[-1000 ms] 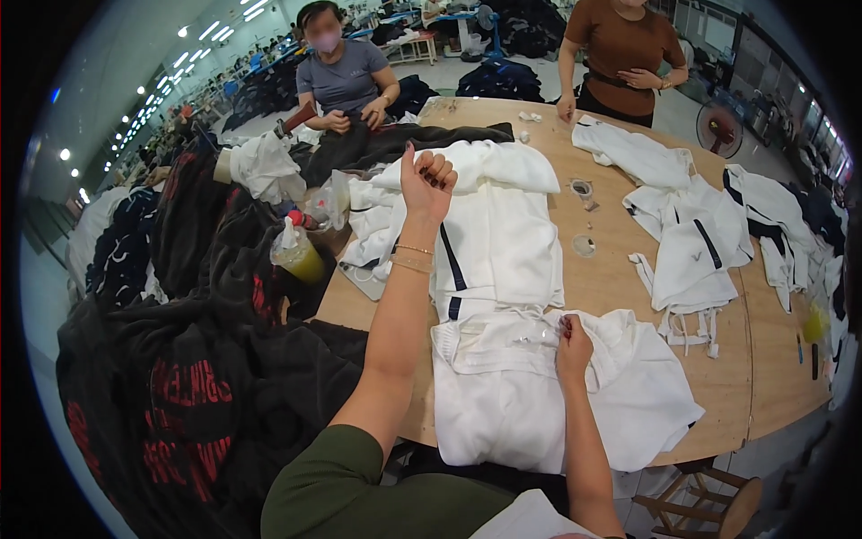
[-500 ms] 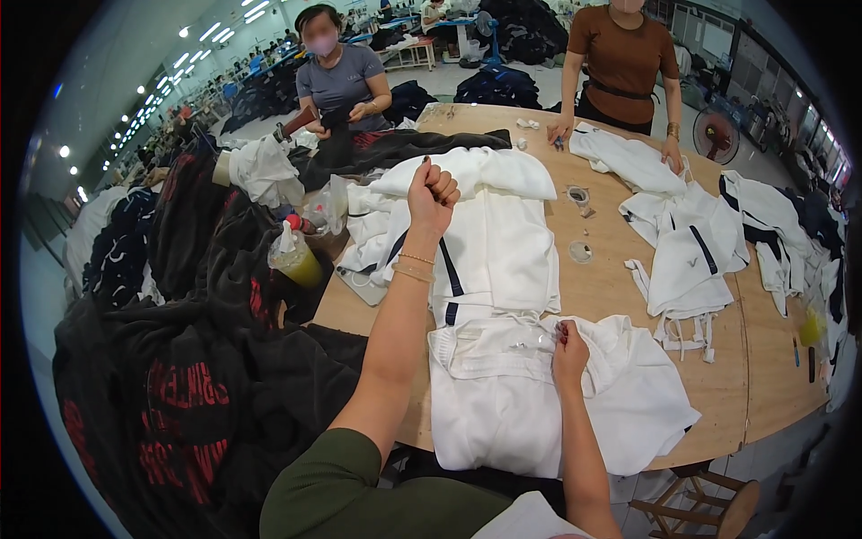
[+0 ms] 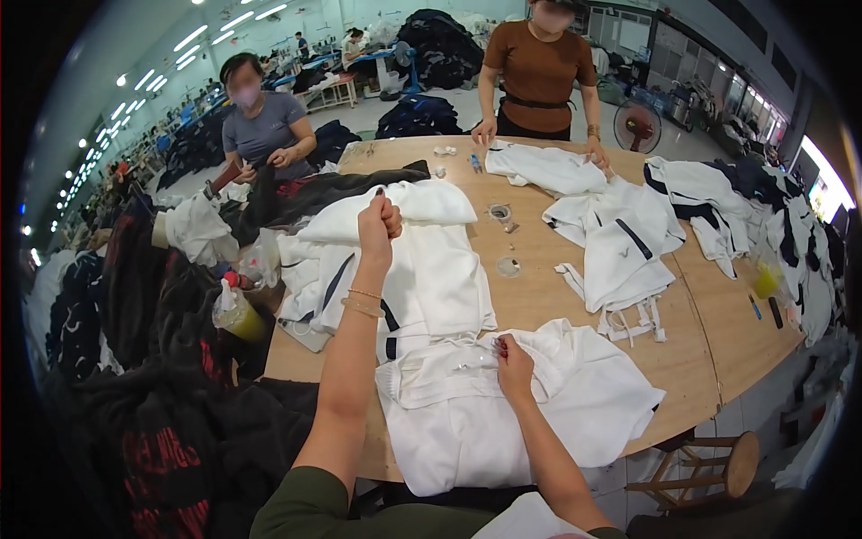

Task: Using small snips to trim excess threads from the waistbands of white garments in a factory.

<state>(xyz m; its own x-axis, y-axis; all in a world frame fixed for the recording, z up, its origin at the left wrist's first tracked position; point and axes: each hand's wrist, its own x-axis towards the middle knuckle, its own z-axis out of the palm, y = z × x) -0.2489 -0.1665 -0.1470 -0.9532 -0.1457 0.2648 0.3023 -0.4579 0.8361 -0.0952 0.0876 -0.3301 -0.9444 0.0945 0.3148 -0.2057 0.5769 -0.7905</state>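
Note:
My left hand [image 3: 380, 232] is closed in a fist, raised over a stack of folded white garments [image 3: 440, 269]; what it grips, if anything, is hidden. Lower and to the right, my right hand [image 3: 514, 366] is closed in a pinch at the gathered waistband [image 3: 431, 382] of a white garment [image 3: 458, 445]. Whatever lies between those fingertips is too small to name. Small shiny specks show on the fabric beside them. This garment hangs over the table's near edge, and its ribbed part spreads to the right.
Dark garments with red print [image 3: 171, 440] heap at left, near a bottle of yellow-green drink [image 3: 238, 314] and a phone [image 3: 305, 335]. More white garments [image 3: 624, 247] lie right on the wooden table [image 3: 530, 296]. Two people stand across it. A wooden stool [image 3: 732, 467] is at lower right.
The view has swung to the right, so the table and people appear farther left. My left fist remains raised and my right hand stays at the waistband, both closed.

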